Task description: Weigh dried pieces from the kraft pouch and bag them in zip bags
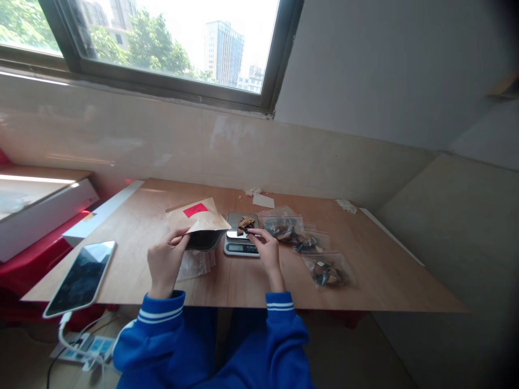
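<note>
My left hand [167,265] grips a brown kraft paper pouch [203,210] with a red label, by its near edge. The pouch is tilted, and its dark open mouth faces me and to the right. Just right of it stands a small kitchen scale [240,249] with a digital display. Dried brown pieces [245,223] lie on its plate. Over the scale's right side, my right hand [265,249] pinches a small dark dried piece at the edge of this pile. Clear zip bags [195,266], seemingly flat, lie under the pouch.
Several filled clear bags [330,271] of dark dried pieces lie right of the scale. A white card [263,201] and crumpled tissue [346,206] are farther back. A plugged-in phone [81,278] rests at the table's left edge, above a power strip [91,348].
</note>
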{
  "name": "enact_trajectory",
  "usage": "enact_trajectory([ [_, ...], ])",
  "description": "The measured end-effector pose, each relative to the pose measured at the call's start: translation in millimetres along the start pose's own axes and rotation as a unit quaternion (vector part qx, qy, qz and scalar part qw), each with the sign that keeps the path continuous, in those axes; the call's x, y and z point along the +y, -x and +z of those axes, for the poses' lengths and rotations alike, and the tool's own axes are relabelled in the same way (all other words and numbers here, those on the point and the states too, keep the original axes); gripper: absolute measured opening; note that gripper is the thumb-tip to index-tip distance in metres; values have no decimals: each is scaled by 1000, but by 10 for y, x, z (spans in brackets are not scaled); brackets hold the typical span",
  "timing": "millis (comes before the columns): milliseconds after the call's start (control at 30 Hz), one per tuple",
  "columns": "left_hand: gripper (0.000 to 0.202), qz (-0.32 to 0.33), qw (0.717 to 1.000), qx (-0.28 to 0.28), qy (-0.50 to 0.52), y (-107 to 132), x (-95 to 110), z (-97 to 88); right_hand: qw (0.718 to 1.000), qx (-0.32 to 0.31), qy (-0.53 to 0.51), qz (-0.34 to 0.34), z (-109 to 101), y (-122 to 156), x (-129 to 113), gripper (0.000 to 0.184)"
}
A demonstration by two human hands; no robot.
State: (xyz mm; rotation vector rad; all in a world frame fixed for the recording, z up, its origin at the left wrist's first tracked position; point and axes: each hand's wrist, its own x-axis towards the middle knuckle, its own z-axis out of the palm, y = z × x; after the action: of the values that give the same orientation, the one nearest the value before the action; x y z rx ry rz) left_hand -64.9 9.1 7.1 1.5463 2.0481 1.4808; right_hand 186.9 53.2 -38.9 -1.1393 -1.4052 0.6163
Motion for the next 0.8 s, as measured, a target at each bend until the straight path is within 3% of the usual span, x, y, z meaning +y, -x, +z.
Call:
enact_trajectory([
  [100,23,-3,1000,-6,-1,1,1,-5,999,-3,32,-14,71,-170,239,19],
  [233,22,2,1000,-1,-5,-6,-22,-24,996,-7,71,-50,102,-320,341,21],
  [433,22,10,1000,0,-3,-18,-37,-25,984,79,147,-58,113,-396,327,27],
  [633,23,15,1000,-2,-12,-17,-10,-16,977,1,212,14,374,-572,290,29],
  [800,22,19,1000,2,-12,-29,-27,-45,932,-90,351,10,520,-752,167,24],
])
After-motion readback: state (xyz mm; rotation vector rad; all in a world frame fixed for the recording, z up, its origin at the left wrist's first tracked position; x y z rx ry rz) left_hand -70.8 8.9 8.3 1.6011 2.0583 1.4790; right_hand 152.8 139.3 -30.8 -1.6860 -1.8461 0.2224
